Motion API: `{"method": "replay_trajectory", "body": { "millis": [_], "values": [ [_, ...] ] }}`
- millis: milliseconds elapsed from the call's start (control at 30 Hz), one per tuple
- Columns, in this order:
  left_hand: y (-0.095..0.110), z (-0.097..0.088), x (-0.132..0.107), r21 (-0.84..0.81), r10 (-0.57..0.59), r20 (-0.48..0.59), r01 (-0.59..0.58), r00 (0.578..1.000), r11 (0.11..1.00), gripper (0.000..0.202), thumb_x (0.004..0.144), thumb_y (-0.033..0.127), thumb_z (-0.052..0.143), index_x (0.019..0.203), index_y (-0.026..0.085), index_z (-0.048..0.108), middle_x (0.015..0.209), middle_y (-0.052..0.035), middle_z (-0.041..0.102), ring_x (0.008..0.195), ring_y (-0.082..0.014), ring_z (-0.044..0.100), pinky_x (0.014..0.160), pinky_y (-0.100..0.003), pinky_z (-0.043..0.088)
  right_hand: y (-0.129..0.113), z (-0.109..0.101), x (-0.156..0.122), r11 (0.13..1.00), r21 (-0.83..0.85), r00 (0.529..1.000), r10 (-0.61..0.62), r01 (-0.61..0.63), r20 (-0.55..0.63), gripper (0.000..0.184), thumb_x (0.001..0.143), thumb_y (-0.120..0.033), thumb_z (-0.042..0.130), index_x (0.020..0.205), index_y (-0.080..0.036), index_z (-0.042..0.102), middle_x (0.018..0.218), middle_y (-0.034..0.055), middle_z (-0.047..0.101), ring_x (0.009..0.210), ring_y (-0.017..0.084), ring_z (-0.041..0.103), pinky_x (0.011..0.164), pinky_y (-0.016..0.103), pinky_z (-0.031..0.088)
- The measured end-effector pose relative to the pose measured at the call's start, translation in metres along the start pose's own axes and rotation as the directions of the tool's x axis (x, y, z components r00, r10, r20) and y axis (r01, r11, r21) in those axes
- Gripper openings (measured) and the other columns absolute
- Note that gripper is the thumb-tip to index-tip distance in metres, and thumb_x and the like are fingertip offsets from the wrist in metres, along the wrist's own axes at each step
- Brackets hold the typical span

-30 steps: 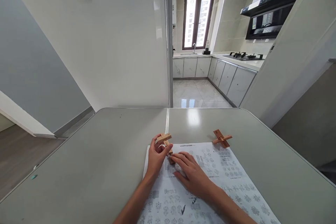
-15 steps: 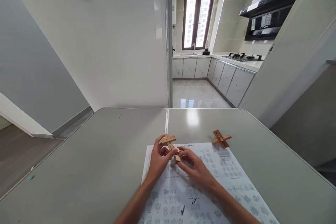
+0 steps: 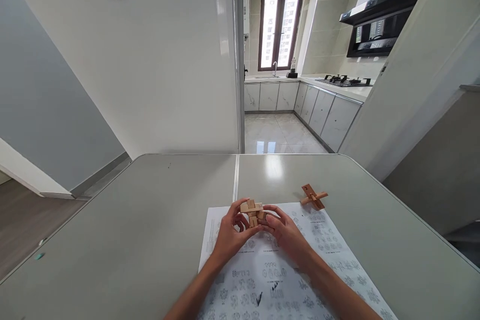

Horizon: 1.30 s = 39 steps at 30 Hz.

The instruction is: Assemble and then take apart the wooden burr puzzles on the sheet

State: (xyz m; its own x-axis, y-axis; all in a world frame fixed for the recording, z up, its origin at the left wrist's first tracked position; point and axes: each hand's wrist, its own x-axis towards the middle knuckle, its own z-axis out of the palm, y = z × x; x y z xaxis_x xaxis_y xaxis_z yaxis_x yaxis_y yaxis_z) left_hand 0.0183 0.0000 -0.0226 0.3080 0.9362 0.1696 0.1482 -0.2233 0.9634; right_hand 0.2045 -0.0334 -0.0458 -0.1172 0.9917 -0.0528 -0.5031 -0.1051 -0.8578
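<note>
Between my two hands is a wooden burr puzzle (image 3: 252, 208), made of several light interlocking blocks, held above a printed sheet. My left hand (image 3: 233, 226) grips it from the left, with the thumb low and the fingers behind and on top. From the right, my right hand (image 3: 282, 226) is closed round the puzzle's other side, thumb against a block. Parts of the blocks are hidden behind the fingers. Under both hands lies the printed instruction sheet (image 3: 273, 287), covered in small puzzle diagrams and a few black pen marks.
Two crossed wooden pieces (image 3: 314, 197), one darker and marked 2, rest at the sheet's far right corner. The grey table (image 3: 150, 220) has a seam across it. A small green bit (image 3: 39, 256) lies near the left edge. Beyond are a wall and a kitchen.
Both hands have turned the wooden puzzle, and its blocks now sit closer together and more upright. The right fingers have moved up round its right side. The view has shifted slightly.
</note>
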Motion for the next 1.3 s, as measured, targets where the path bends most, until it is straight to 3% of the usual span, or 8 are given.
{"method": "replay_trajectory", "body": {
  "millis": [267,433,700,833,933,1100,1300],
  "values": [
    [-0.003,0.001,-0.002,0.085,0.074,0.06,-0.079,0.995,0.993,0.066,0.07,0.04,0.091,0.129,0.03,0.064,0.096,-0.0017,0.069,0.067,-0.0138,0.061,0.061,-0.026,0.052,-0.006,0.0,-0.003,0.986,-0.167,0.999,0.004,-0.009,-0.034,0.057,0.077,-0.06,0.082,0.116,-0.022,0.062,0.112,0.0109,0.077,0.101,0.03,0.074,0.093,0.045,0.054],
    [-0.004,0.003,-0.003,0.131,0.157,0.094,-0.168,0.983,0.977,0.062,0.069,0.043,0.091,0.126,0.032,0.068,0.119,-0.0073,0.064,0.073,-0.014,0.063,0.06,-0.026,0.055,-0.012,0.002,-0.007,0.96,-0.279,1.0,0.006,-0.004,0.004,0.055,0.079,-0.061,0.08,0.115,-0.024,0.062,0.11,0.0094,0.077,0.1,0.028,0.072,0.091,0.042,0.055],
    [-0.005,0.006,-0.001,0.029,0.027,0.038,-0.028,0.999,0.999,0.069,0.067,0.041,0.093,0.129,0.028,0.064,0.101,-0.0035,0.072,0.073,-0.0166,0.064,0.066,-0.029,0.054,-0.01,0.008,-0.008,0.936,-0.341,0.996,-0.088,0.091,0.025,0.051,0.094,-0.066,0.059,0.124,-0.025,0.062,0.11,0.0089,0.076,0.1,0.028,0.073,0.094,0.045,0.055],
    [-0.002,0.006,-0.001,0.002,0.009,0.046,-0.009,0.999,1.0,0.069,0.065,0.04,0.094,0.126,0.027,0.065,0.102,-0.0043,0.073,0.073,-0.0169,0.064,0.066,-0.029,0.052,-0.007,0.009,-0.008,0.838,-0.506,0.975,-0.222,0.202,0.022,0.044,0.099,-0.062,0.053,0.112,-0.023,0.067,0.106,0.0087,0.074,0.095,0.026,0.07,0.085,0.038,0.055],
    [-0.001,0.006,-0.002,0.008,0.02,0.059,-0.02,0.998,1.0,0.068,0.066,0.038,0.093,0.128,0.028,0.065,0.105,-0.0051,0.073,0.073,-0.0166,0.064,0.064,-0.029,0.052,-0.006,0.006,-0.007,0.796,-0.569,0.971,-0.236,0.208,0.026,0.044,0.101,-0.062,0.049,0.098,-0.022,0.066,0.092,0.0051,0.069,0.083,0.022,0.064,0.075,0.033,0.053],
    [0.002,0.004,-0.003,0.017,0.051,0.094,-0.053,0.994,0.998,0.066,0.066,0.041,0.092,0.124,0.026,0.065,0.102,-0.005,0.074,0.068,-0.0155,0.063,0.061,-0.028,0.051,-0.007,0.002,-0.005,0.848,-0.506,0.987,-0.138,0.159,0.079,0.046,0.099,-0.065,0.049,0.082,-0.023,0.058,0.07,-0.002,0.054,0.064,0.017,0.05,0.062,0.029,0.043],
    [0.004,0.001,-0.003,0.042,0.084,0.136,-0.09,0.987,0.995,0.063,0.067,0.039,0.092,0.122,0.027,0.064,0.11,-0.0062,0.072,0.067,-0.0136,0.062,0.061,-0.027,0.051,-0.004,0.003,-0.007,0.933,-0.354,0.994,-0.034,0.069,0.104,0.045,0.097,-0.064,0.054,0.077,-0.024,0.055,0.065,-0.0038,0.05,0.056,0.015,0.042,0.057,0.028,0.038]
  ]
}}
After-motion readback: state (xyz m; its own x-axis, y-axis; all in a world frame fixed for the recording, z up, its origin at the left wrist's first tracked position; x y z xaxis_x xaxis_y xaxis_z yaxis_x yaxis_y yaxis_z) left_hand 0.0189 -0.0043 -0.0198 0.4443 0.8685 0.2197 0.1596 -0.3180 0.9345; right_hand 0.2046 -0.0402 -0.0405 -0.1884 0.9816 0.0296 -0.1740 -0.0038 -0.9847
